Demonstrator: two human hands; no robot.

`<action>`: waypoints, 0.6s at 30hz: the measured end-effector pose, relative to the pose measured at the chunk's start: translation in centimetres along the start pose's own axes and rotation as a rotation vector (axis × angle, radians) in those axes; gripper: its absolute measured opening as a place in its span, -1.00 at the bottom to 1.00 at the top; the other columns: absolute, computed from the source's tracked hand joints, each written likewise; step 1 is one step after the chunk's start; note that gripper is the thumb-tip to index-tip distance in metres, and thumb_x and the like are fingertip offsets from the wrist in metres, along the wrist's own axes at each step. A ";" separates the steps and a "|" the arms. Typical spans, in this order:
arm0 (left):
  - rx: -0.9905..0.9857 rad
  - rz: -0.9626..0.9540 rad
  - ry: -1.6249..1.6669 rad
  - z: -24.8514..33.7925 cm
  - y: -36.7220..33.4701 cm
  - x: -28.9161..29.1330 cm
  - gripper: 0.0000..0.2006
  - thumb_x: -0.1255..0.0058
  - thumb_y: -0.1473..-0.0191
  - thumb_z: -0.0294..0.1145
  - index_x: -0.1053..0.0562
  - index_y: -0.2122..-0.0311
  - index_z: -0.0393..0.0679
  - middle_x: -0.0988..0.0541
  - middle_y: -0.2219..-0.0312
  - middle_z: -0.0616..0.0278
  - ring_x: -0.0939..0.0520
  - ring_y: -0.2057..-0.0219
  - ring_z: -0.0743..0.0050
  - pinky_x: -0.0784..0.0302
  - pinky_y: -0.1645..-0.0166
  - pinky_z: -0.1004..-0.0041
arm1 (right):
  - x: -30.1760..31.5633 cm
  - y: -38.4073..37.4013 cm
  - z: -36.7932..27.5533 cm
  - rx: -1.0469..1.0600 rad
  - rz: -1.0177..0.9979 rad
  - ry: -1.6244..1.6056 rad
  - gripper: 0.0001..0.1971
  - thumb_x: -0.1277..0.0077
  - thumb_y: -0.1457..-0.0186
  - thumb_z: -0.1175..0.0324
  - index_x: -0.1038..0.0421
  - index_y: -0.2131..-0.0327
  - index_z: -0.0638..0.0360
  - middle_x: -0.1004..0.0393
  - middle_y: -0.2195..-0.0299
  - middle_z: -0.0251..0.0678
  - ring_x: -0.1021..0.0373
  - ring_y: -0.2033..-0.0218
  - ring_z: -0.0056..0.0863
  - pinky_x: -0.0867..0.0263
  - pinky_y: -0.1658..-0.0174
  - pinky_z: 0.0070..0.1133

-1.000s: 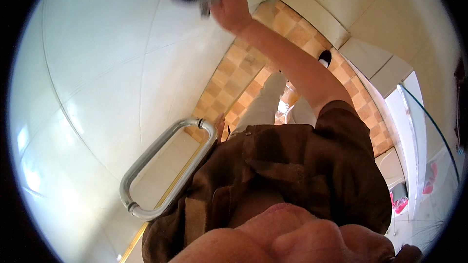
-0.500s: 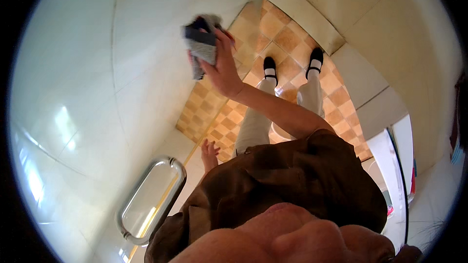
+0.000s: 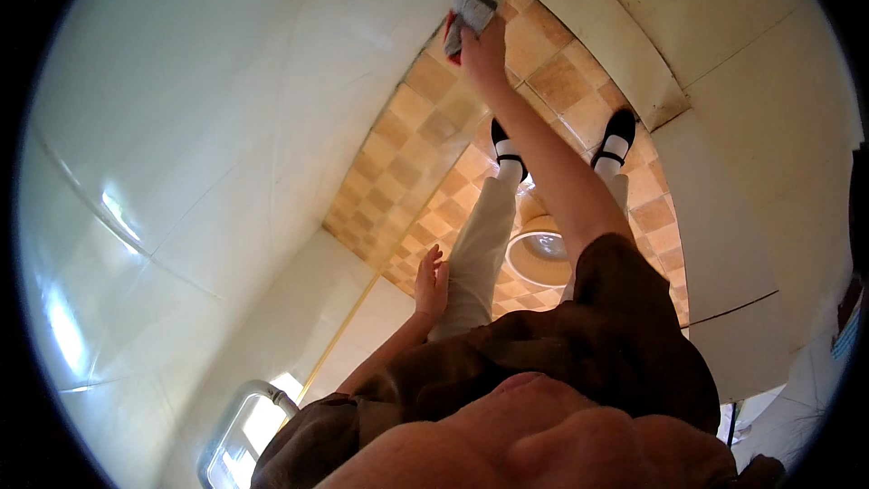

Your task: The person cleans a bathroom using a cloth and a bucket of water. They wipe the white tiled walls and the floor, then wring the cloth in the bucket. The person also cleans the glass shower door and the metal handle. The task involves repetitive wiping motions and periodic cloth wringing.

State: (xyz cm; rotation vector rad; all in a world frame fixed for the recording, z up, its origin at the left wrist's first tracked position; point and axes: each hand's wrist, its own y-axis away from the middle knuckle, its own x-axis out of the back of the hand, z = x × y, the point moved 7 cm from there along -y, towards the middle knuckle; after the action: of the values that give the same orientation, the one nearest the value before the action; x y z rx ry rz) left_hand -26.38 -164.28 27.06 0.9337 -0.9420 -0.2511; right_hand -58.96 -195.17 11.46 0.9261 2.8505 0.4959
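At the far end of my outstretched right arm, my right hand (image 3: 486, 52) is closed on a bunched grey cloth (image 3: 472, 9) with dark and red parts. The cloth is up by the far end of a clear glass panel (image 3: 389, 163); I cannot tell whether it touches the glass. My left hand (image 3: 432, 284) hangs low beside my left leg, holding nothing, its fingers loosely stretched and apart from the panel.
A curved metal handle (image 3: 237, 407) is at the lower left. Between my legs stands a beige bucket (image 3: 512, 263) on the brown checked tile floor (image 3: 552, 81). Pale walls (image 3: 724, 181) rise on the right, with a raised ledge (image 3: 625, 18) at the far side.
My right hand has carried the cloth farther away and to the right. My left hand has shifted right toward my leg. The view has moved, and the bucket shows more fully.
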 end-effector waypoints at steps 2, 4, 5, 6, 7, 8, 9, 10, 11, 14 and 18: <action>0.015 0.024 -0.005 -0.6 -1.2 -0.3 -0.54 0.12 -0.24 -0.32 -0.24 -0.21 -0.17 -0.44 -0.04 0.01 -0.52 0.03 0.28 -0.43 -0.04 0.34 | 0.1 2.2 -3.1 0.034 0.020 -0.297 -0.41 -0.08 0.04 0.34 -0.19 -0.08 0.35 -0.19 -0.02 0.07 -0.13 -0.08 -0.01 -0.01 -0.22 -0.24; 0.065 0.066 0.025 -1.3 -2.4 -0.5 -0.54 0.12 -0.23 -0.32 -0.24 -0.21 -0.17 -0.45 -0.02 0.01 -0.52 0.03 0.25 -0.43 -0.05 0.32 | 0.5 3.5 -9.7 0.320 0.043 -0.314 -0.42 -0.14 0.12 0.39 -0.28 -0.05 0.24 -0.15 -0.08 -0.02 -0.08 -0.14 -0.04 0.02 -0.25 -0.27; 0.042 0.072 0.025 -1.2 -3.1 -0.7 -0.54 0.11 -0.23 -0.32 -0.24 -0.21 -0.17 -0.45 -0.02 0.01 -0.52 0.03 0.24 -0.42 -0.05 0.32 | 0.2 3.0 -12.6 0.468 -0.039 -0.204 -0.40 -0.16 0.13 0.38 -0.27 -0.06 0.22 -0.13 -0.11 -0.07 -0.07 -0.15 -0.05 0.01 -0.24 -0.27; 0.040 0.083 0.033 -1.2 -3.7 -1.0 -0.54 0.11 -0.23 -0.32 -0.24 -0.21 -0.17 -0.45 -0.02 0.01 -0.52 0.03 0.24 -0.42 -0.05 0.31 | 0.2 2.3 -14.8 0.643 -0.075 -0.050 -0.42 -0.16 0.12 0.39 -0.29 -0.05 0.20 -0.15 -0.11 -0.10 -0.08 -0.15 -0.05 -0.01 -0.23 -0.28; 0.064 0.091 0.052 -1.2 -4.3 -1.2 -0.54 0.11 -0.23 -0.31 -0.24 -0.21 -0.17 -0.46 -0.01 0.01 -0.52 0.03 0.23 -0.42 -0.05 0.30 | 0.1 0.9 -16.1 0.806 -0.038 0.056 -0.37 -0.15 0.09 0.39 -0.21 -0.10 0.24 -0.16 -0.10 -0.07 -0.12 -0.13 -0.06 -0.05 -0.21 -0.30; 0.046 0.104 0.038 -1.0 -4.8 -1.4 -0.54 0.11 -0.23 -0.31 -0.24 -0.21 -0.17 -0.46 -0.01 0.01 -0.52 0.02 0.23 -0.42 -0.05 0.30 | 0.9 -0.9 -15.8 0.876 0.043 -0.027 -0.41 -0.05 -0.03 0.37 -0.17 -0.17 0.18 -0.15 -0.11 -0.04 -0.09 -0.17 -0.06 -0.05 -0.22 -0.30; 0.061 0.112 0.031 -0.8 -5.1 -1.6 -0.54 0.12 -0.23 -0.30 -0.24 -0.21 -0.16 -0.46 -0.02 0.01 -0.51 0.02 0.23 -0.42 -0.05 0.30 | 1.1 -2.7 -14.3 0.909 0.069 -0.063 -0.44 0.05 -0.15 0.35 -0.12 -0.24 0.12 -0.14 -0.12 0.00 -0.06 -0.21 -0.06 -0.04 -0.23 -0.31; 0.064 0.118 0.040 -0.6 -5.3 -1.8 -0.54 0.12 -0.23 -0.29 -0.25 -0.21 -0.16 -0.46 -0.02 0.02 -0.51 0.02 0.22 -0.42 -0.05 0.31 | 1.1 -4.1 -11.4 0.804 0.152 -0.046 -0.48 0.07 -0.18 0.35 -0.14 -0.21 0.13 -0.16 -0.09 -0.02 -0.18 -0.11 -0.14 -0.18 -0.10 -0.32; 0.061 0.119 -0.022 -0.2 -5.4 -1.9 -0.54 0.12 -0.23 -0.29 -0.25 -0.21 -0.16 -0.45 -0.02 0.01 -0.51 0.01 0.22 -0.42 -0.05 0.31 | 1.0 -5.0 -7.3 0.657 0.203 -0.096 -0.45 0.03 -0.13 0.36 -0.14 -0.19 0.18 -0.17 -0.08 -0.03 -0.20 -0.08 -0.14 -0.19 -0.09 -0.32; 0.021 0.126 -0.126 1.2 -5.2 -2.3 -0.54 0.14 -0.24 -0.27 -0.24 -0.21 -0.16 -0.45 -0.02 0.01 -0.50 0.00 0.22 -0.41 -0.06 0.30 | -0.2 -4.9 6.6 0.114 0.217 -0.344 -0.32 -0.09 -0.01 0.35 -0.06 -0.18 0.33 -0.16 -0.08 -0.03 -0.18 -0.08 -0.06 -0.11 -0.18 -0.33; 0.009 0.127 -0.137 2.9 -5.0 -2.6 -0.55 0.16 -0.25 -0.27 -0.24 -0.21 -0.17 -0.45 -0.03 0.01 -0.50 0.00 0.22 -0.40 -0.08 0.30 | -1.2 2.9 14.8 -0.213 0.071 -0.159 -0.37 0.00 -0.09 0.29 -0.04 -0.17 0.39 -0.13 -0.08 0.02 -0.13 -0.13 -0.07 -0.03 -0.22 -0.33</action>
State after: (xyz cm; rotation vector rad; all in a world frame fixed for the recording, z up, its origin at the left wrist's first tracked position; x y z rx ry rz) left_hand -29.15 -167.51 22.40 0.8694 -1.1259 -0.2045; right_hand -53.51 -189.58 -1.44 0.9815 2.5716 0.6847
